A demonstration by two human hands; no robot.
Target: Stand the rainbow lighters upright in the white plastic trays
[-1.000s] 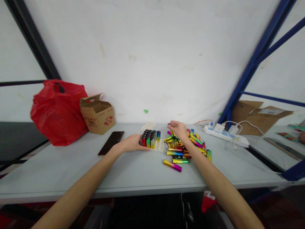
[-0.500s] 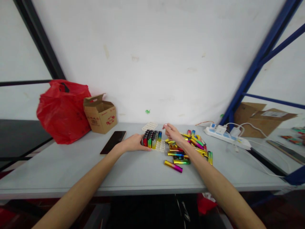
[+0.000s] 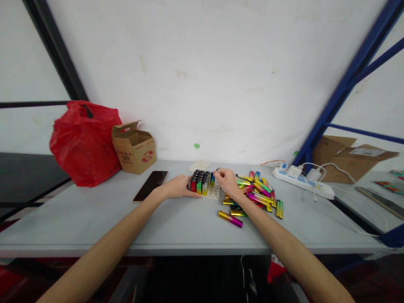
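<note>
Several shiny cigarette lighters stand upright, packed in the left part of a pale plastic tray. My left hand grips the tray's left end, its thumb along the front and the other fingers partly hidden behind. A blue lighter stands in the tray beside the packed group. Just right of it, my right hand is pinched over the tray's right part. A small metallic top shows at its fingertips, apparently a lighter's; the rest is hidden by the fingers. Loose lighters lie heaped beside my right wrist.
Behind the tray lies another pale tray. A phone, an open carton and a red plastic bag are on the left. On the right are a power strip with cables and a blue frame post.
My right hand has come down and its fingers have closed in beside the blue lighter, over the tray. My left hand stays at the tray's left end. The view has shifted slightly.
</note>
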